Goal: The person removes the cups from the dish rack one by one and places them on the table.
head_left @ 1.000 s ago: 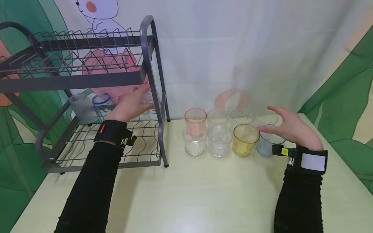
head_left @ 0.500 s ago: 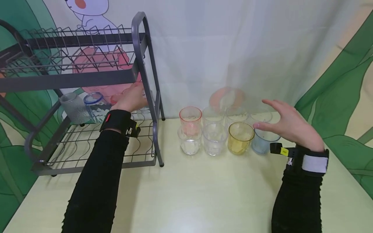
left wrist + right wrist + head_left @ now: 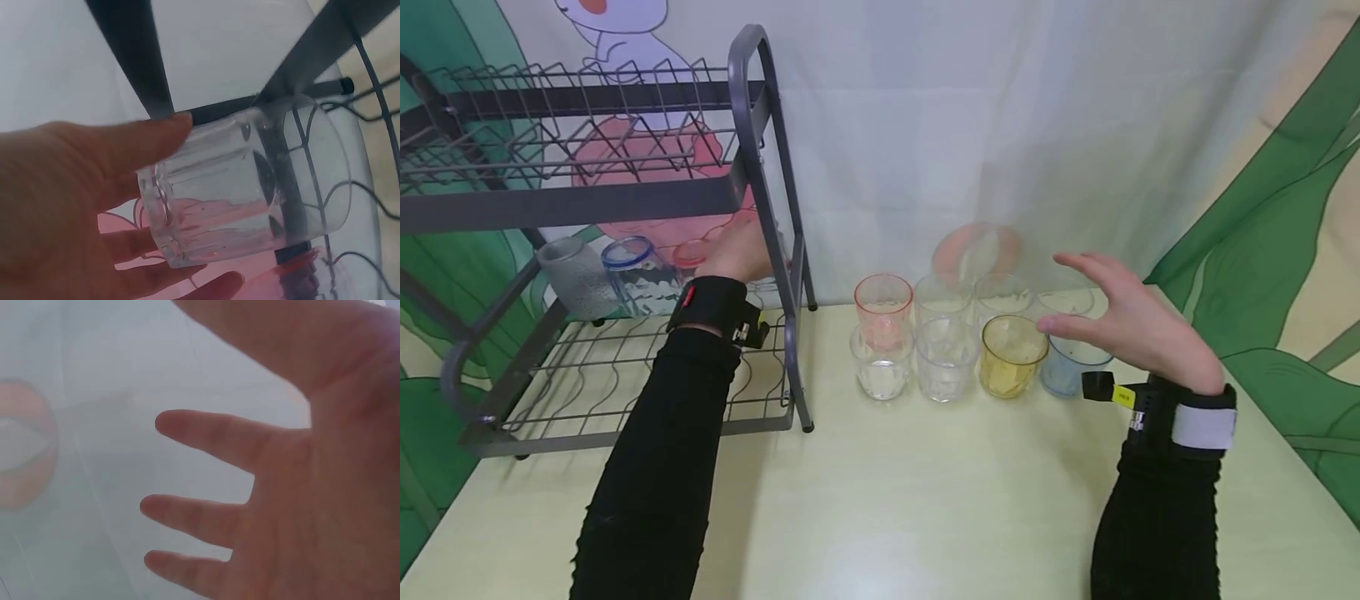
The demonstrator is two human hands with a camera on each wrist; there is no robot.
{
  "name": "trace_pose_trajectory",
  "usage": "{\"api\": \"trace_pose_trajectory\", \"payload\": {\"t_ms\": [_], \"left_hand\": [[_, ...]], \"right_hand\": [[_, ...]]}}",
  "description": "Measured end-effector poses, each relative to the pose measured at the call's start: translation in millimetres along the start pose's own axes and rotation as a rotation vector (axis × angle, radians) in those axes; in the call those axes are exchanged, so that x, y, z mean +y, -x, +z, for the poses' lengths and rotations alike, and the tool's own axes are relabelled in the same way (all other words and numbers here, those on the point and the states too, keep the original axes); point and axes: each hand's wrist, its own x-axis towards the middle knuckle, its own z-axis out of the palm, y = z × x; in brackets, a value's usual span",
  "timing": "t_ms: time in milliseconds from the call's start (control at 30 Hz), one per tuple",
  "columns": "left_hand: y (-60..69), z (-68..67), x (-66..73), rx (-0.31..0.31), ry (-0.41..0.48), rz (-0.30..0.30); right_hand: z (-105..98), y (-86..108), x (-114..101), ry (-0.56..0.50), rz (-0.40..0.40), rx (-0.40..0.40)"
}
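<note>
In the left wrist view my left hand (image 3: 69, 194) holds an upturned clear drinking glass (image 3: 237, 187) by its base, thumb on the near side and fingers at the far side. Its rim faces the wires of the lower rack shelf. In the head view that hand (image 3: 741, 250) is partly behind the rack's right post, which hides the glass. My right hand (image 3: 1120, 321) hovers near the blue glass (image 3: 1071, 375) with thumb and fingers spread, holding nothing. Beside it stand a yellow glass (image 3: 1011, 367), clear glasses (image 3: 946, 367) and a red-rimmed glass (image 3: 883, 302).
A dark two-tier dish rack (image 3: 587, 200) stands at the left. On its lower shelf sit a frosted glass (image 3: 576, 279), a blue-rimmed glass (image 3: 643, 283) and a red glass (image 3: 688, 254). The pale table (image 3: 925, 500) meets a printed curtain (image 3: 887, 150) behind.
My left hand has shifted right and deeper behind the rack's right post with the glass, uncovering the red glass. My right hand stays spread near the table glasses. The head view has shifted slightly.
</note>
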Motion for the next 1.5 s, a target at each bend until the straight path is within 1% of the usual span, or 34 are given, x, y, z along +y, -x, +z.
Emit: {"api": "trace_pose_trajectory", "payload": {"t_ms": [100,133,233,367,433,600,667,800,867,967,1133,1233,1333,1433,1500], "left_hand": [[2.4,-4.5,0.0,0.002,-0.004,-0.070],[2.7,-5.9,0.1,0.004,-0.011,-0.072],[3.2,-7.9,0.2,0.001,0.001,-0.114],[6.8,-8.0,-3.0,-0.003,0.006,-0.138],[10.1,-7.7,-5.2,0.002,-0.021,-0.115],[19.1,-5.9,-10.6,0.007,-0.020,-0.124],[22.2,-5.2,-12.4,0.018,-0.027,-0.114],[24.9,-3.3,-14.6,0.065,-0.088,-0.007],[26.6,-2.4,-14.3,0.084,-0.091,0.023],[32.2,-2.7,-14.3,0.094,-0.040,0.037],[50.5,-4.7,-19.1,0.138,0.102,0.045],[63.9,-3.9,-23.6,0.172,0.207,0.022],[77.7,-2.5,-28.8,0.201,0.271,-0.003],[91.6,-0.5,-34.4,0.251,0.311,-0.027],[102.4,1.6,-38.7,0.278,0.363,-0.044]], "right_hand": [[1,-1.5,-6,-0.025,-0.025,0.037],[1,-1.9,-8,-0.033,-0.032,0.057],[-2,-2.9,-12,-0.065,-0.047,0.104],[-2,-3.6,-16,-0.080,-0.064,0.116],[-2,-3.0,-17,-0.071,-0.067,0.116],[-6,1.8,-23,-0.058,-0.058,0.130],[-8,4.1,-25,-0.059,-0.062,0.136],[-15,9.8,-28,-0.054,-0.070,0.157],[-19,13.4,-29,-0.050,-0.072,0.173],[-22,17.4,-31,-0.059,-0.079,0.191],[-23,17.9,-32,-0.083,-0.101,0.208],[-21,16.7,-33,-0.101,-0.110,0.206],[-19,15.9,-34,-0.108,-0.120,0.203],[-17,15.3,-35,-0.102,-0.134,0.209],[-16,14.9,-36,-0.100,-0.148,0.213]]}}
